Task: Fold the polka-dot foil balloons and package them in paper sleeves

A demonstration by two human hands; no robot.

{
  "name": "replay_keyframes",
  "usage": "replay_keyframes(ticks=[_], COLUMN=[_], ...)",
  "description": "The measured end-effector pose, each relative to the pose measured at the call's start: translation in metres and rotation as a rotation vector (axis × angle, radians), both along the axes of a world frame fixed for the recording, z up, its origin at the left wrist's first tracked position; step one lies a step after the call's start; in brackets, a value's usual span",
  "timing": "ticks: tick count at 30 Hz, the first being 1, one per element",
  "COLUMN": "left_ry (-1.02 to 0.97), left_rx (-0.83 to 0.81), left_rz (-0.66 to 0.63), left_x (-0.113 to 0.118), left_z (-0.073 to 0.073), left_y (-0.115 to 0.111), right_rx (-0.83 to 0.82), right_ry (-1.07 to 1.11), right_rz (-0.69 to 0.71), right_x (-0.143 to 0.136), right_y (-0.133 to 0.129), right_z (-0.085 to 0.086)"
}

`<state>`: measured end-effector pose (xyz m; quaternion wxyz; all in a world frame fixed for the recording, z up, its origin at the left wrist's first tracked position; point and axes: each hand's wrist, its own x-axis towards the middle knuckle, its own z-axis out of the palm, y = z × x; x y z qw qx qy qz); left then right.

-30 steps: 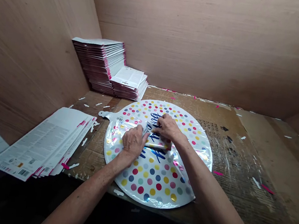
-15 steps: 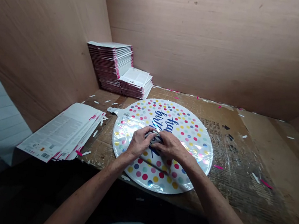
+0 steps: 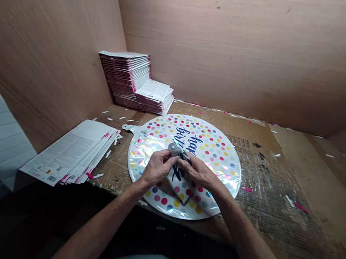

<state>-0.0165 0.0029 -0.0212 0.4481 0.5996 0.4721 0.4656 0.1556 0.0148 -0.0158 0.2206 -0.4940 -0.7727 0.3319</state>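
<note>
A flat round foil balloon (image 3: 211, 153) with coloured dots and dark blue lettering lies on the cardboard, its tail pointing left. Over its middle, my left hand (image 3: 158, 166) and my right hand (image 3: 198, 170) meet with fingertips pinched. Between them is a small shiny grey piece (image 3: 175, 148) with a rounded end, standing up above the fingers. Its lower part is hidden by my fingers, so I cannot tell what it is. Both hands are closed on it.
Printed white cards (image 3: 71, 148) lie fanned at the left edge. Behind them, a tall stack of folded cards (image 3: 122, 75) stands in the corner against wooden panels (image 3: 232, 47). White and pink paper scraps (image 3: 301, 207) are scattered on the cardboard surface (image 3: 262, 231).
The grey piece has come up between my fingertips, its rounded end now showing above them. My hands stay together over the balloon. The view has shifted slightly.
</note>
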Motion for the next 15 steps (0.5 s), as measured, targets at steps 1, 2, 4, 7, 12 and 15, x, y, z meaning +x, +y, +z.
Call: replay_keyframes(ticks=[1,2,4,7,12,15], left_ry=[0.048,0.1,0.274,0.813,1.517,1.529], left_rx=[0.002,0.002,0.04,0.129,-0.237,-0.274], left_rz=[0.018,0.049,0.186,0.558,0.673,0.512], left_x=[-0.003,-0.009,-0.035,-0.1,-0.192,-0.211], left_z=[0.0,0.001,0.003,0.01,0.019,0.022], left_y=[-0.002,-0.004,-0.009,-0.019,-0.028,-0.018], right_rx=[-0.05,-0.073,-0.057,-0.07,-0.109,-0.092], right_ry=[0.009,0.012,0.006,-0.04,-0.097,-0.129], right_rz=[0.027,0.031,-0.027,-0.121,-0.144,-0.202], right_x=[0.001,0.002,0.011,0.031,0.048,0.045], right_y=[0.001,0.001,0.003,0.01,0.013,0.011], right_z=[0.0,-0.001,-0.005,-0.019,-0.035,-0.033])
